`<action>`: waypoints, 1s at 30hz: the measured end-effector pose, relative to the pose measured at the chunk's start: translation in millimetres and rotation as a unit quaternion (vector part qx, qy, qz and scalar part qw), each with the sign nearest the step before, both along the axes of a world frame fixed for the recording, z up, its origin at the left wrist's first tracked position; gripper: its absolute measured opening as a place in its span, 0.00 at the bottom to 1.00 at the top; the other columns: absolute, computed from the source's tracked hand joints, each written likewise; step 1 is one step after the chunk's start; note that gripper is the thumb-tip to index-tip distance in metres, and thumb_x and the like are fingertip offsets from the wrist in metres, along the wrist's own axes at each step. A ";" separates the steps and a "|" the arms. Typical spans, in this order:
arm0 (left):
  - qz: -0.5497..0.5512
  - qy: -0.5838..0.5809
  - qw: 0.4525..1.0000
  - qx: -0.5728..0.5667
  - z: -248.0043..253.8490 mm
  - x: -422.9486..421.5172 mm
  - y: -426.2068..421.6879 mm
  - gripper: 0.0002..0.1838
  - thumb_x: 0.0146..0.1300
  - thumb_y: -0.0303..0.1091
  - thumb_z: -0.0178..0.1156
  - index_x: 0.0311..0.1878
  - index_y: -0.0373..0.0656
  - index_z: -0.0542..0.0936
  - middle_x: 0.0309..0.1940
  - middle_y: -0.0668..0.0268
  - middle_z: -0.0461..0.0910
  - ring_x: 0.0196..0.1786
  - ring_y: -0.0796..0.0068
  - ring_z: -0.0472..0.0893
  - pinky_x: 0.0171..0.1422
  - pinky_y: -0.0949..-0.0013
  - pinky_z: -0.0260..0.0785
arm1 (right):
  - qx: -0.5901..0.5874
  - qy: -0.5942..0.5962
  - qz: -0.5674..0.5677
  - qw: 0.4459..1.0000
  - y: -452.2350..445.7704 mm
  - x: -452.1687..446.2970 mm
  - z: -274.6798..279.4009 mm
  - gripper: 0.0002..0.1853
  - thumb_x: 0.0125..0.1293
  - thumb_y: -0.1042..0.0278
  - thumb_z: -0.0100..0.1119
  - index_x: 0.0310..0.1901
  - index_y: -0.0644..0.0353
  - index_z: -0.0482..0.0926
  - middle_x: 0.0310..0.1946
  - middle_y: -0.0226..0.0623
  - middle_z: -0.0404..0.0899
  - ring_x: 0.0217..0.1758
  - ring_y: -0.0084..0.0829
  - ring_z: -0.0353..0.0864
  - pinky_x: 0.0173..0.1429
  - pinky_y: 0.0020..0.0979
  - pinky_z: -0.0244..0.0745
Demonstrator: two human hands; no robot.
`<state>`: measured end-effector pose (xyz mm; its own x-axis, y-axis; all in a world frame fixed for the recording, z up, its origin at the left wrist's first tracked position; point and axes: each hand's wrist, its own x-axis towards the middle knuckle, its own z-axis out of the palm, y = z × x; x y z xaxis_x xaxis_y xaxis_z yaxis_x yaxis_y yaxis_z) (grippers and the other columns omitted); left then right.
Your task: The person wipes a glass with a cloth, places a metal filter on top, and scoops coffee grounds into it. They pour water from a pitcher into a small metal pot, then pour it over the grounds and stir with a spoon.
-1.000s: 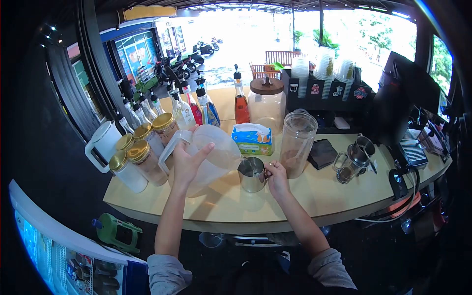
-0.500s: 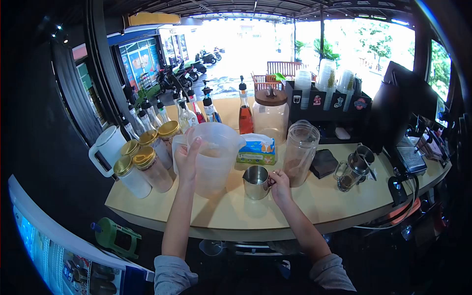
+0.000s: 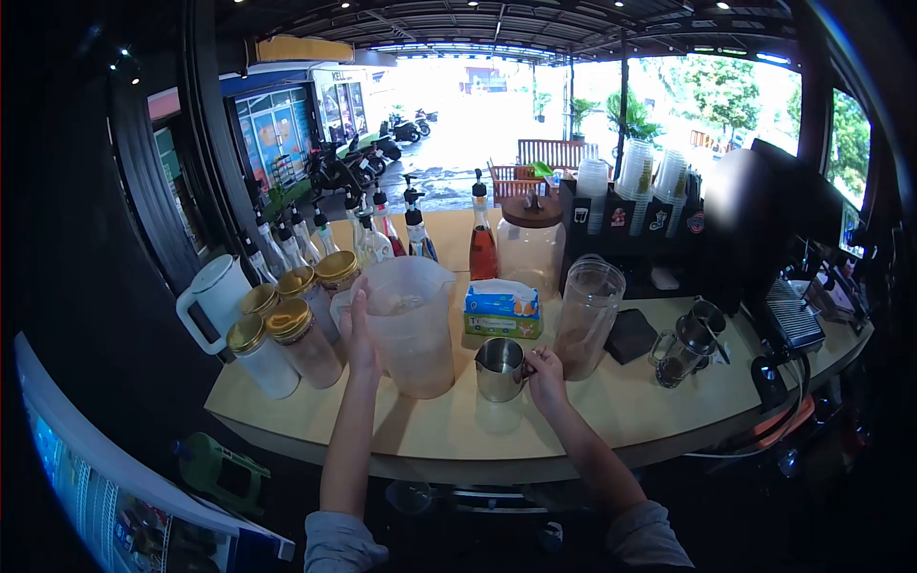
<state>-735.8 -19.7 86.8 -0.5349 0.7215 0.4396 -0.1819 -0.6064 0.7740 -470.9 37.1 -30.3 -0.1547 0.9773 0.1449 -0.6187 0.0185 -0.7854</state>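
Observation:
My left hand point(image 3: 358, 329) is closed around the handle of a large translucent plastic pitcher point(image 3: 411, 329), which stands on the counter with its spout facing right. Some of those fingers are hidden behind the handle. To its right, my right hand point(image 3: 545, 375) grips the handle of a small steel milk jug point(image 3: 500, 371), apart from the pitcher. The jug is upright on the counter; its contents cannot be made out. Just beyond my right hand stands a tall clear container point(image 3: 586, 320). A tissue pack point(image 3: 502, 310) lies behind the jug.
Gold-lidded jars point(image 3: 304, 344) and a white kettle point(image 3: 218, 296) stand left. Pump bottles point(image 3: 415, 234), a red syrup bottle point(image 3: 482, 244) and a wooden-lidded jar point(image 3: 532, 248) line the back. Right are a dark cloth point(image 3: 630, 336), a glass press point(image 3: 680, 353) and a cup rack point(image 3: 626, 215).
The pitcher has come down slightly and straightened, its base shifting right and its spout left. My right hand still holds the milk jug in place. The view has tilted up a little.

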 end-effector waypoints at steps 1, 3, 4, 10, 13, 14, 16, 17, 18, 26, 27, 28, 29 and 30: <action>0.008 0.012 1.000 0.009 -1.8 0.0 0.6 0.28 0.69 0.45 0.51 0.65 0.34 0.65 0.64 0.57 0.66 0.67 0.67 0.64 0.72 0.64 0.53 | -0.004 -0.007 -0.006 1.000 0.1 -0.4 0.0 0.08 0.65 0.74 0.56 0.30 0.56 0.68 0.22 0.26 0.69 0.25 0.18 0.68 0.33 0.23 0.63; -0.011 -0.006 1.000 0.025 -37.2 -20.2 14.8 0.28 0.70 0.46 0.48 0.66 0.36 0.63 0.64 0.59 0.66 0.68 0.68 0.63 0.72 0.63 0.51 | -0.005 -0.013 -0.016 1.000 0.1 -0.2 -0.9 0.08 0.65 0.74 0.56 0.29 0.56 0.68 0.22 0.26 0.70 0.26 0.19 0.69 0.33 0.23 0.64; -0.030 -0.024 0.998 0.039 -52.5 -26.1 17.5 0.28 0.71 0.47 0.45 0.67 0.38 0.62 0.65 0.61 0.65 0.69 0.70 0.62 0.72 0.63 0.49 | -0.002 -0.021 -0.014 1.000 0.5 0.3 -1.5 0.08 0.66 0.74 0.55 0.29 0.56 0.68 0.22 0.27 0.70 0.26 0.19 0.69 0.33 0.23 0.64; 0.110 0.079 0.991 -0.005 -57.1 28.8 -33.6 0.29 0.69 0.35 0.50 0.69 0.35 0.56 0.70 0.57 0.56 0.72 0.66 0.56 0.74 0.61 0.47 | 0.006 -0.086 -0.011 0.996 -1.0 3.0 -0.4 0.08 0.67 0.71 0.55 0.30 0.56 0.69 0.22 0.26 0.71 0.26 0.19 0.71 0.34 0.23 0.66; 0.189 0.107 0.976 0.005 -69.8 45.1 -46.9 0.28 0.64 0.29 0.53 0.66 0.35 0.59 0.66 0.55 0.59 0.70 0.64 0.59 0.72 0.59 0.49 | 0.010 -0.082 0.010 0.997 -4.8 5.3 1.9 0.08 0.67 0.69 0.55 0.30 0.56 0.69 0.23 0.26 0.71 0.27 0.19 0.72 0.34 0.24 0.68; 0.182 0.111 0.977 0.004 -74.8 49.0 -50.1 0.28 0.64 0.29 0.53 0.66 0.35 0.59 0.66 0.55 0.59 0.70 0.64 0.59 0.72 0.59 0.49 | 0.013 -0.074 0.019 0.997 -4.1 6.2 2.1 0.08 0.67 0.69 0.55 0.30 0.56 0.69 0.23 0.26 0.71 0.28 0.19 0.72 0.34 0.25 0.69; 0.225 0.154 0.961 0.041 -81.4 56.1 -54.2 0.26 0.64 0.27 0.52 0.65 0.37 0.60 0.61 0.58 0.64 0.66 0.68 0.63 0.70 0.62 0.52 | 0.007 -0.070 0.015 0.997 -3.2 8.0 1.9 0.08 0.67 0.68 0.55 0.30 0.56 0.70 0.23 0.26 0.72 0.28 0.19 0.72 0.35 0.25 0.69; 0.215 0.158 0.963 0.039 -83.1 59.5 -55.8 0.26 0.64 0.27 0.52 0.65 0.37 0.60 0.61 0.58 0.64 0.66 0.68 0.63 0.70 0.62 0.52 | 0.003 -0.070 0.020 0.997 -4.0 10.5 0.4 0.08 0.67 0.68 0.55 0.31 0.56 0.70 0.24 0.26 0.72 0.29 0.18 0.73 0.36 0.25 0.69; 0.205 0.182 0.960 0.056 -82.9 63.9 -58.5 0.24 0.63 0.26 0.52 0.63 0.36 0.61 0.59 0.59 0.65 0.64 0.68 0.64 0.68 0.63 0.54 | -0.001 -0.068 0.012 0.998 -5.3 14.5 0.7 0.08 0.67 0.68 0.55 0.31 0.56 0.70 0.24 0.26 0.72 0.29 0.18 0.73 0.36 0.25 0.69; 0.091 0.251 0.954 0.138 -62.5 141.6 -51.8 0.17 0.58 0.24 0.55 0.52 0.34 0.68 0.48 0.57 0.68 0.51 0.68 0.71 0.59 0.65 0.64 | 0.041 0.003 0.068 0.997 -31.4 83.5 32.1 0.05 0.67 0.69 0.56 0.34 0.56 0.71 0.29 0.29 0.76 0.30 0.20 0.74 0.38 0.27 0.71; 0.072 0.274 0.947 0.150 -57.9 153.6 -48.4 0.15 0.57 0.24 0.56 0.48 0.35 0.69 0.46 0.57 0.69 0.49 0.68 0.72 0.56 0.66 0.66 | 0.039 0.003 0.067 0.997 -38.2 97.2 37.5 0.05 0.67 0.69 0.56 0.34 0.56 0.71 0.29 0.29 0.76 0.30 0.20 0.74 0.38 0.27 0.71; 0.054 0.296 0.940 0.163 -52.3 166.4 -43.9 0.13 0.56 0.24 0.57 0.45 0.36 0.71 0.43 0.57 0.71 0.47 0.67 0.73 0.53 0.67 0.67 | 0.036 -0.005 0.071 0.997 -43.7 112.1 45.3 0.05 0.67 0.69 0.56 0.34 0.56 0.71 0.29 0.29 0.75 0.31 0.21 0.74 0.38 0.28 0.71; 0.054 0.293 0.940 0.165 -48.0 180.3 -39.7 0.13 0.56 0.24 0.57 0.45 0.36 0.71 0.43 0.57 0.71 0.47 0.67 0.73 0.53 0.67 0.67 | 0.034 -0.013 0.076 0.996 -47.3 128.1 53.1 0.04 0.67 0.70 0.56 0.35 0.56 0.71 0.29 0.29 0.75 0.32 0.22 0.74 0.39 0.28 0.71; 0.028 0.287 0.945 0.154 -44.7 194.4 -35.8 0.12 0.56 0.23 0.57 0.44 0.36 0.72 0.41 0.57 0.72 0.46 0.67 0.74 0.52 0.67 0.67 | 0.035 -0.016 0.076 0.996 -50.4 143.9 58.7 0.04 0.67 0.70 0.56 0.35 0.56 0.71 0.29 0.29 0.75 0.32 0.22 0.74 0.39 0.28 0.71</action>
<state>-541.4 -55.5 42.2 -0.1782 0.4901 0.8532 0.2530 -0.8151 0.5211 -327.0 -13.2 28.4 -0.3051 0.9303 0.2037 -0.5926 -0.0180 -0.8053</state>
